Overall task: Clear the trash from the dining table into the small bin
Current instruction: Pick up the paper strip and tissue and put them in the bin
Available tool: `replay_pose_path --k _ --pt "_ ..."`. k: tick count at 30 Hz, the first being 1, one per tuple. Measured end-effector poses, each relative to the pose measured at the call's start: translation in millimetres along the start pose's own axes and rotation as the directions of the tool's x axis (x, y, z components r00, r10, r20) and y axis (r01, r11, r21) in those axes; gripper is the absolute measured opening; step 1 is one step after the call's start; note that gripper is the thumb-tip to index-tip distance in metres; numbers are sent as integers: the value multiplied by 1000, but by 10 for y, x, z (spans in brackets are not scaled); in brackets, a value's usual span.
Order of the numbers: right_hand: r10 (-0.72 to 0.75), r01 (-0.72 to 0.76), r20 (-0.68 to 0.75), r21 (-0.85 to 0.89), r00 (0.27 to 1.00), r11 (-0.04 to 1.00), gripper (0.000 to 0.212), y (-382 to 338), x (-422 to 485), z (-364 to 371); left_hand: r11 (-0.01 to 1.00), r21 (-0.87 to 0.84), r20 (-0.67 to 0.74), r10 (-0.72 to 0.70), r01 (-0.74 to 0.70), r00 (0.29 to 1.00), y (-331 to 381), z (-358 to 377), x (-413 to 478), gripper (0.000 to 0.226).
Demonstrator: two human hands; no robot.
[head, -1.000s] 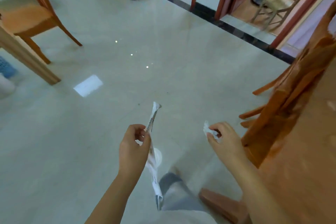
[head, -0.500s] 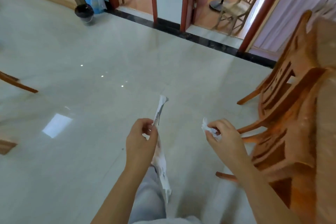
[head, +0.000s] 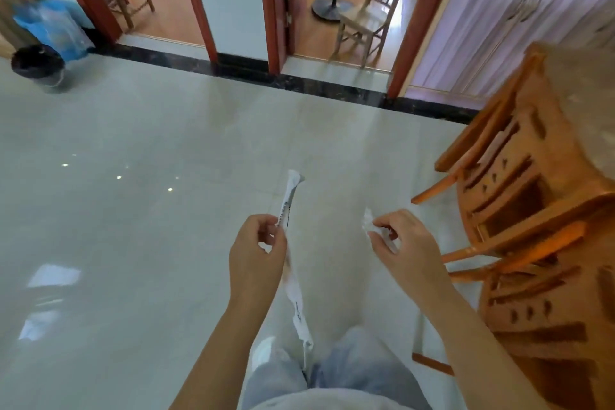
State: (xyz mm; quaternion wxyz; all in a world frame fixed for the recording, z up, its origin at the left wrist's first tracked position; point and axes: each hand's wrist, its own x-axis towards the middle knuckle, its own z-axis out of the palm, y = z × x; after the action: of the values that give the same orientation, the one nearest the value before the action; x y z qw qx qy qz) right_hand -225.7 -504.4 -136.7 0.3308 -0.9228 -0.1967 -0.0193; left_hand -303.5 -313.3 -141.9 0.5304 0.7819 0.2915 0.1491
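Trash is in both hands, carried clear of the body over the floor [head: 149, 226]. The left hand [head: 254, 253] is closed in a pinch on a long white wrapper [head: 289, 206], gripped partway along so that one end sticks up past the knuckles and the longer end dangles down toward the knees; holding it near the middle probably keeps the limp strip from dragging or slipping out while walking. The right hand [head: 404, 245] is curled with thumb and fingertips closed on a small crumpled white scrap [head: 367, 225], likely tissue or paper, though it is too small and blurred to say which. Each hand taking one piece means a single trip serves for both.

The wooden chairs [head: 529, 210] stand just beside the right arm, and the tabletop edge seems to show at the far right. The small bin [head: 38, 65], dark and lined, sits well apart at the far left by the doorway wall, near a blue bag [head: 50, 27]. Judging from this, the carrying step is under way and the drop is not yet done.
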Motion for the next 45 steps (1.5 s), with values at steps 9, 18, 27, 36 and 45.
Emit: replay_pose_path --k 9,18,27,36,45 --pt "280 -283 -74 -28 957 959 5 1159 1422 -90 996 27 179 75 -81 981 550 1169 1658 16" --pt "277 -284 -148 -26 949 959 8 1891 3184 -684 985 23 297 154 -168 942 1562 2530 3127 21" --pt "438 -444 -219 28 872 896 11 2717 4534 -814 985 -18 415 166 -174 894 2033 3788 4588 23" --pt "402 -432 -342 -10 849 902 11 3180 6906 -1130 950 -106 488 308 -295 817 2939 5047 6543 25" --pt "604 -656 -459 58 652 752 9 4308 7706 -1670 948 -104 637 295 -300 712 3572 6601 7385 18"
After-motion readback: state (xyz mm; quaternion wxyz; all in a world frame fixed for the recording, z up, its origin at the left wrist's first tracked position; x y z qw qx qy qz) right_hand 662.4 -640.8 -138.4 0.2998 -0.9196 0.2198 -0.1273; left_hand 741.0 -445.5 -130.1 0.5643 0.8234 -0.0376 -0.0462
